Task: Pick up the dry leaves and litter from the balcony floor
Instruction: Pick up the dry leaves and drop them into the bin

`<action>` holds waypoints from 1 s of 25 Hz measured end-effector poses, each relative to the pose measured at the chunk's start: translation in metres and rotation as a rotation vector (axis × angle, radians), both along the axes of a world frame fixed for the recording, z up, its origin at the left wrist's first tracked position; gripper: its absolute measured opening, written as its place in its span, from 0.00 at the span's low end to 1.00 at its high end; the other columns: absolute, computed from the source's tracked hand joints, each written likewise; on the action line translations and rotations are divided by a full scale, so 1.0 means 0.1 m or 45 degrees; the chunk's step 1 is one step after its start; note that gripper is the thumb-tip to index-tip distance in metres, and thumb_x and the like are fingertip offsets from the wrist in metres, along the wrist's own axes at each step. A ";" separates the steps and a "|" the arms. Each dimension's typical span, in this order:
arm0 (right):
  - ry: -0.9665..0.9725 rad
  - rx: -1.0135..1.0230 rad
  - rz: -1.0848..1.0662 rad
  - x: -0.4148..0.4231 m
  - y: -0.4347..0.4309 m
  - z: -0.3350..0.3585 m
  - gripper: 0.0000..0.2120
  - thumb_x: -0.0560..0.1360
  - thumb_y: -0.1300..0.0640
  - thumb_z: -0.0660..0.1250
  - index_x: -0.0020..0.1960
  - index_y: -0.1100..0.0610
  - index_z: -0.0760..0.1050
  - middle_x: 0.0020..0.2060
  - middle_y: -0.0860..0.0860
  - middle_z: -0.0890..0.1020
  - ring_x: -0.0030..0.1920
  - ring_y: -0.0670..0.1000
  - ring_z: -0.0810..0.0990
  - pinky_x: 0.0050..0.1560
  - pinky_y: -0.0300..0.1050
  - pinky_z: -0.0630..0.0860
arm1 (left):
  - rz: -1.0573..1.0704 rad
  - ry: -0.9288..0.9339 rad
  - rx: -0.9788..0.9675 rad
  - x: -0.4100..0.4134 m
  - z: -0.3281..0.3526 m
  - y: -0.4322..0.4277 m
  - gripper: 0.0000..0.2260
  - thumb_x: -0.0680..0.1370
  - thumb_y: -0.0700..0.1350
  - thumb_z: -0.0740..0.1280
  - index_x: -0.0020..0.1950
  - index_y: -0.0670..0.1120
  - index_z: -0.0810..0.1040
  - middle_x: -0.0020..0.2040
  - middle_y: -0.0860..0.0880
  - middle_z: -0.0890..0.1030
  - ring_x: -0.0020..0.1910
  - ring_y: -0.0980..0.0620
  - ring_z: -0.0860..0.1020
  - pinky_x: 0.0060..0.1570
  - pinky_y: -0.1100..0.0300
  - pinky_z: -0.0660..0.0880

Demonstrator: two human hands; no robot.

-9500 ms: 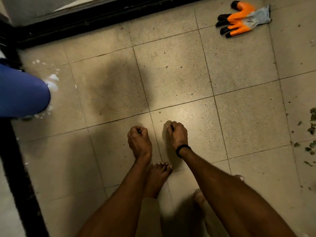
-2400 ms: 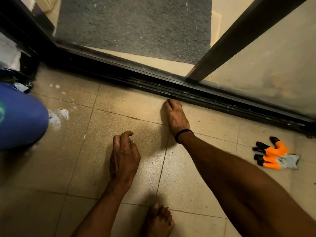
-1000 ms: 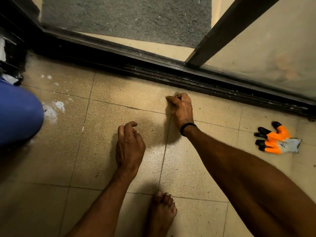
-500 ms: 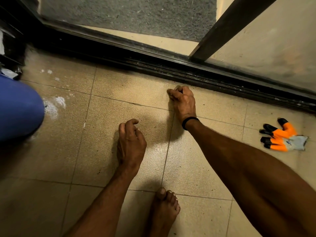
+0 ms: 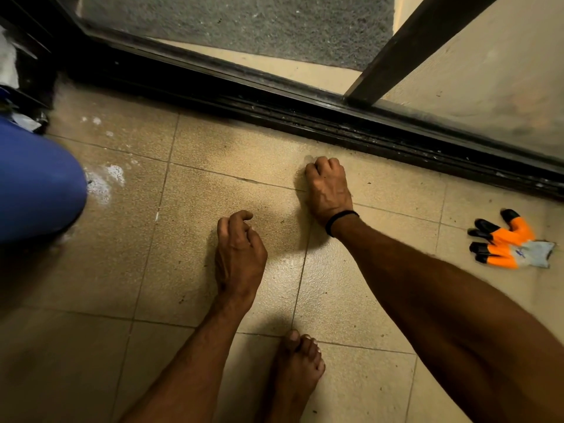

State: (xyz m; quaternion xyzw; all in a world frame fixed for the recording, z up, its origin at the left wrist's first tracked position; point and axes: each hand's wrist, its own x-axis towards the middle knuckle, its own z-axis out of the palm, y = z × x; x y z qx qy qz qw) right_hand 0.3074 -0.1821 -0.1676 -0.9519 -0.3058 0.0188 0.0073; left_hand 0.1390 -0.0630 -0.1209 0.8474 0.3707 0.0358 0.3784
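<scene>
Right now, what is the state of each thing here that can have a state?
right hand: fingers curled shut, knuckles down on the floor by the door track
left hand: loosely curled, contents not visible
orange glove: lying flat, unworn
sliding door: partly open
floor tiles: dusty, few specks

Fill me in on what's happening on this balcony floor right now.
A barefoot person is crouched over the tiled floor, picking up litter by hand. The right hand is curled into a fist on the tile just short of the sliding door track; what it holds is hidden. The left hand rests nearer, fingers loosely bent. An orange and grey glove lies unused on the floor to the right, and a blue container sits at the left.
</scene>
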 end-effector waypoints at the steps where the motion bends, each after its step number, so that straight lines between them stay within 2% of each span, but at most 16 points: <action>1: 0.078 0.023 -0.035 -0.10 0.02 0.03 0.11 0.71 0.62 0.68 0.53 0.65 0.77 0.47 0.60 0.78 0.47 0.60 0.75 0.47 0.52 0.75 | -0.002 -0.007 0.002 -0.02 0.04 0.01 0.11 0.77 0.36 0.64 0.58 0.46 0.77 0.53 0.47 0.76 0.41 0.56 0.72 0.40 0.69 0.62; 3: 0.342 0.103 -0.191 -0.42 0.09 0.12 0.14 0.71 0.58 0.68 0.53 0.64 0.77 0.49 0.61 0.77 0.50 0.61 0.73 0.51 0.52 0.73 | 0.008 -0.024 0.011 -0.08 0.18 0.07 0.11 0.77 0.36 0.64 0.57 0.45 0.77 0.53 0.47 0.76 0.41 0.59 0.71 0.40 0.70 0.62; 5: 0.575 0.253 -0.453 -0.79 0.23 0.27 0.12 0.73 0.59 0.65 0.54 0.61 0.78 0.50 0.58 0.77 0.52 0.58 0.73 0.52 0.44 0.69 | 0.049 -0.072 0.025 -0.17 0.37 0.18 0.11 0.77 0.35 0.64 0.57 0.45 0.77 0.52 0.47 0.77 0.42 0.60 0.69 0.40 0.72 0.63; 7: 0.621 0.440 -0.598 -1.10 0.47 0.52 0.08 0.74 0.62 0.64 0.51 0.59 0.79 0.46 0.56 0.78 0.50 0.56 0.75 0.47 0.38 0.64 | 0.140 -0.139 0.031 -0.27 0.65 0.34 0.11 0.76 0.34 0.64 0.57 0.44 0.78 0.51 0.46 0.77 0.43 0.60 0.70 0.42 0.75 0.65; 10: 0.610 0.762 -0.594 -1.34 1.09 1.13 0.05 0.73 0.62 0.66 0.46 0.57 0.81 0.41 0.53 0.81 0.45 0.52 0.78 0.44 0.34 0.65 | 0.375 -0.321 0.058 -0.37 1.27 0.66 0.10 0.76 0.34 0.66 0.55 0.43 0.79 0.50 0.48 0.76 0.40 0.53 0.76 0.40 0.67 0.71; 13: 0.589 1.004 -0.465 -1.39 1.97 1.88 0.03 0.74 0.60 0.67 0.44 0.57 0.80 0.39 0.52 0.80 0.41 0.50 0.76 0.43 0.38 0.69 | 0.663 -0.579 0.211 -0.44 1.94 1.19 0.08 0.74 0.31 0.68 0.51 0.39 0.79 0.46 0.46 0.77 0.36 0.61 0.73 0.38 0.71 0.70; 15: 0.542 1.100 -0.315 -1.39 2.60 2.27 0.03 0.74 0.60 0.67 0.43 0.58 0.79 0.38 0.53 0.80 0.41 0.50 0.75 0.43 0.39 0.68 | 0.805 -0.697 0.366 -0.52 2.23 1.66 0.08 0.73 0.31 0.67 0.51 0.38 0.79 0.46 0.47 0.76 0.38 0.58 0.75 0.39 0.66 0.73; 17: 0.539 1.001 -0.121 -1.46 3.17 2.52 0.05 0.73 0.60 0.66 0.44 0.58 0.80 0.39 0.55 0.81 0.43 0.53 0.77 0.45 0.42 0.68 | 0.912 -0.687 0.424 -0.67 2.34 2.14 0.10 0.73 0.33 0.66 0.54 0.39 0.79 0.48 0.50 0.76 0.43 0.49 0.78 0.43 0.54 0.78; 18: 0.551 0.859 -0.028 -1.51 3.40 2.56 0.06 0.72 0.59 0.65 0.44 0.58 0.80 0.41 0.57 0.81 0.44 0.56 0.78 0.46 0.45 0.69 | 0.952 -0.611 0.419 -0.74 2.34 2.36 0.13 0.72 0.34 0.65 0.56 0.39 0.78 0.48 0.49 0.77 0.46 0.46 0.78 0.48 0.52 0.77; 21: 0.590 0.483 0.157 -1.72 3.74 2.51 0.10 0.74 0.56 0.66 0.46 0.63 0.79 0.45 0.64 0.81 0.48 0.64 0.77 0.46 0.53 0.70 | 0.972 -0.257 0.298 -0.94 2.28 2.77 0.21 0.73 0.34 0.64 0.66 0.37 0.74 0.57 0.40 0.79 0.58 0.41 0.76 0.61 0.57 0.68; 23: 0.590 0.452 0.135 -1.81 3.76 2.42 0.12 0.76 0.58 0.64 0.49 0.67 0.78 0.45 0.67 0.79 0.48 0.66 0.77 0.46 0.55 0.71 | 0.944 -0.087 0.196 -1.07 2.29 2.88 0.26 0.73 0.35 0.64 0.72 0.38 0.69 0.66 0.37 0.75 0.66 0.40 0.72 0.66 0.56 0.64; 25: 0.562 0.464 0.087 -1.89 3.69 2.42 0.16 0.73 0.62 0.61 0.58 0.68 0.75 0.48 0.68 0.77 0.50 0.66 0.75 0.50 0.54 0.71 | 0.883 0.026 0.197 -1.22 2.31 2.89 0.30 0.72 0.37 0.66 0.75 0.40 0.67 0.69 0.37 0.72 0.68 0.39 0.70 0.69 0.52 0.64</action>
